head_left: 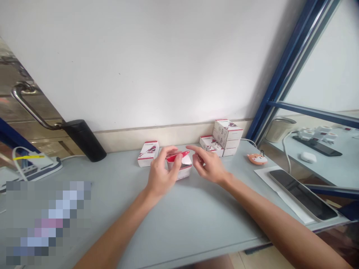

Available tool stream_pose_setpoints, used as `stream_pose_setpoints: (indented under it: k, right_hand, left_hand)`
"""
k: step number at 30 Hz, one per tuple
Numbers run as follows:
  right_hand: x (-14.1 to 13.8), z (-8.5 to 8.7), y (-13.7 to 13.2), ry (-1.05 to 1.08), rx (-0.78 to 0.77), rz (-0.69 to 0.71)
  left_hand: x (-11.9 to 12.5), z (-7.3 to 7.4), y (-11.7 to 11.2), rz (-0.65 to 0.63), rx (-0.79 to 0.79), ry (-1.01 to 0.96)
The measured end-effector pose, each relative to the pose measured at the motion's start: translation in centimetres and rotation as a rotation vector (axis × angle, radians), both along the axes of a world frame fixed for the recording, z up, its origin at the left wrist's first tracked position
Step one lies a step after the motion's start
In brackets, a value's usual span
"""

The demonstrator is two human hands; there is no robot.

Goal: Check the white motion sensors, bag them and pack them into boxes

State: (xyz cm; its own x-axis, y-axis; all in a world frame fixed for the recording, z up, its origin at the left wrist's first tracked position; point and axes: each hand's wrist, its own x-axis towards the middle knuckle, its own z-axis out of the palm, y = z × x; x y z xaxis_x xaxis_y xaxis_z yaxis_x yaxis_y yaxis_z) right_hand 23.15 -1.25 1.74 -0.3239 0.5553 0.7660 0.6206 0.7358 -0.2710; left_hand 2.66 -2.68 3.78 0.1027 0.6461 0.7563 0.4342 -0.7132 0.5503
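Note:
My left hand (162, 173) grips a small white-and-red cardboard box (183, 172) from its left side, with the fingers curled over its raised red flap. The box sits low over the grey table (112, 209), and its lower part is partly hidden by my fingers. My right hand (209, 165) hangs just right of the box with its fingers spread, and the index fingertip reaches close to the flap. Similar boxes lie nearby: one (148, 153) left of my left hand and a stack (227, 136) behind my right hand.
Another box (211, 145) leans against the stack by the wall. Right of it lie an orange fox-shaped keychain (257, 158) and a dark tablet (303, 194) on white paper. A black cylinder (84, 140) and a power strip (36, 164) stand left. A blurred patch covers the lower left.

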Motion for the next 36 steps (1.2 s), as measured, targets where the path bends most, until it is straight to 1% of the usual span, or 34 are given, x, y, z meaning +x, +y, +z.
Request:
stream_pose_setpoints:
  k: [2, 5, 8, 10, 12, 15, 18, 20, 22, 24, 26, 28, 31, 33, 36]
  right_hand:
    - [-0.2, 0.0, -0.1, 0.078, 0.063, -0.017]
    - [-0.6, 0.3, -0.6, 0.238, 0.221, -0.032]
    - [-1.2, 0.9, -1.7, 0.291, 0.353, 0.001]
    - [-1.8, 1.2, -2.5, 0.214, 0.383, 0.067]
    - [-2.5, 1.2, -3.2, 0.063, 0.401, 0.135]
    - [-3.2, 1.0, -3.6, -0.146, 0.429, 0.171]
    - [-3.2, 0.9, -3.6, -0.186, 0.454, 0.122]
    - [-3.0, 1.1, -3.6, -0.169, 0.489, 0.066]
    - [-2.7, 1.4, -3.6, -0.133, 0.521, 0.003]
    - [-2.4, 1.8, -3.6, -0.06, 0.509, -0.044]
    - [-2.3, 2.0, -3.4, 0.035, 0.433, -0.056]
    - [-2.2, 2.1, -3.0, 0.099, 0.318, -0.03]
    - [-2.1, 2.1, -2.6, 0.114, 0.183, 0.042]
    - [-2.1, 2.3, -2.5, 0.102, 0.168, 0.088]
    - [-2.0, 2.6, -2.4, 0.071, 0.192, 0.141]
  left_hand:
    - [0.1, 0.3, -0.3, -0.002, -0.036, -0.004]
    - [0.4, 0.6, -0.8, -0.042, -0.096, 0.013]
    - [0.5, 1.0, -1.0, -0.046, -0.161, -0.07]
    - [0.5, 1.2, -0.9, -0.047, -0.203, -0.151]
    - [0.4, 1.4, -0.8, -0.068, -0.252, -0.219]
    - [0.3, 1.5, -0.8, -0.088, -0.319, -0.281]
    - [0.4, 1.4, -1.0, -0.133, -0.343, -0.307]
    - [0.5, 1.2, -1.1, -0.177, -0.352, -0.311]
    - [0.5, 1.0, -1.2, -0.188, -0.348, -0.301]
    - [0.5, 0.9, -1.1, -0.174, -0.312, -0.286]
    - [0.4, 0.8, -0.8, -0.173, -0.268, -0.277]
    - [0.4, 0.8, -0.6, -0.183, -0.249, -0.268]
    - [0.3, 0.9, -0.5, -0.162, -0.24, -0.257]
    - [0.3, 0.9, -0.5, -0.136, -0.234, -0.252]
    - [0.3, 1.0, -0.6, -0.117, -0.244, -0.253]
